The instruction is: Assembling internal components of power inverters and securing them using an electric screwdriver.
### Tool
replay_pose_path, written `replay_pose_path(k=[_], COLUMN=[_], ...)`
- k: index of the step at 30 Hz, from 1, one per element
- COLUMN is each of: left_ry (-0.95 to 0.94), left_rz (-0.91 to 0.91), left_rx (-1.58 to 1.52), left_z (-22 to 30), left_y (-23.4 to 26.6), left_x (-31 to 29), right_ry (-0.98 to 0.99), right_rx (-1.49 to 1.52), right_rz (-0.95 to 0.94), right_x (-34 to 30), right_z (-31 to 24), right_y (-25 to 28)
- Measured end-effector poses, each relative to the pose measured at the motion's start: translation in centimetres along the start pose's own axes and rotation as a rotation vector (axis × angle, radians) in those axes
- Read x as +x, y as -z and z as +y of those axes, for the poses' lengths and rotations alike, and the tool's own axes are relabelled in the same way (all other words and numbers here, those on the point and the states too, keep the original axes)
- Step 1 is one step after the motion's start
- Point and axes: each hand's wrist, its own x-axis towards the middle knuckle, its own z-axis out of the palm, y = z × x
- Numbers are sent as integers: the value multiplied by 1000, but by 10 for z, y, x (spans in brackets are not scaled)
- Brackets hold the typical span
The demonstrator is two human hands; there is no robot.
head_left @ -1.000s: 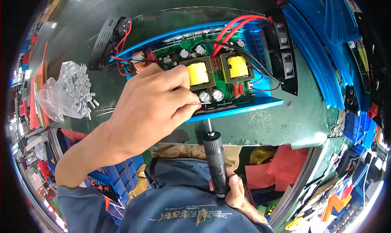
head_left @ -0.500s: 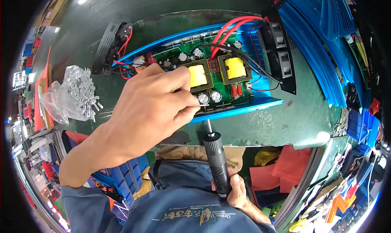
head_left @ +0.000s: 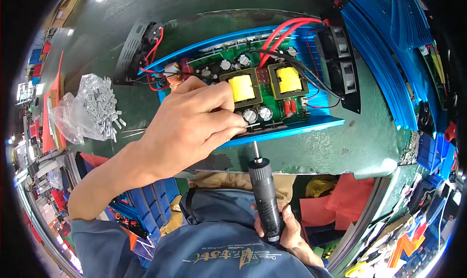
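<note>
In front of me lies an open blue metal housing (head_left: 311, 126) with a green circuit board (head_left: 265, 91) inside. Two yellow-wrapped transformers (head_left: 289, 79) and several round capacitors (head_left: 250, 115) stand on the board. My left hand (head_left: 189, 127) reaches over its near left part, thumb and finger pinched at the near wall. A thin metal piece (head_left: 253, 125) shows just beyond the fingertips; whether they grip it is hidden. My right hand (head_left: 292, 229) is closed around the lower end of a black electric screwdriver (head_left: 265, 193), its bit pointing up at the outside of the near wall.
Left of the housing lies a clear plastic bag (head_left: 68, 120) of small grey metal pieces (head_left: 100, 105). A black fan panel (head_left: 351, 78) stands at the housing's right end, joined by red and black wires. Blue metal profiles (head_left: 377, 59) are stacked at the right. The green table's (head_left: 335, 156) front edge is near me.
The housing and left hand appear slightly farther right in view. The screwdriver and right hand have shifted a little right and down. Left fingers keep their pinch.
</note>
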Motion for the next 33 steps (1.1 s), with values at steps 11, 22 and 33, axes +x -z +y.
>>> replay_pose_path(k=[11,22,33], left_ry=[-15,-37,-43], left_rz=[-185,-173,91], left_rx=[75,196,252], left_z=[14,24,20], left_y=[15,8,-10], left_x=[3,-11,-19], right_ry=[-66,-16,162], right_rx=[-2,-213,-126], right_rz=[31,144,254], right_x=[-4,-2,4], right_z=[-1,-4,13], right_y=[-5,-16,3])
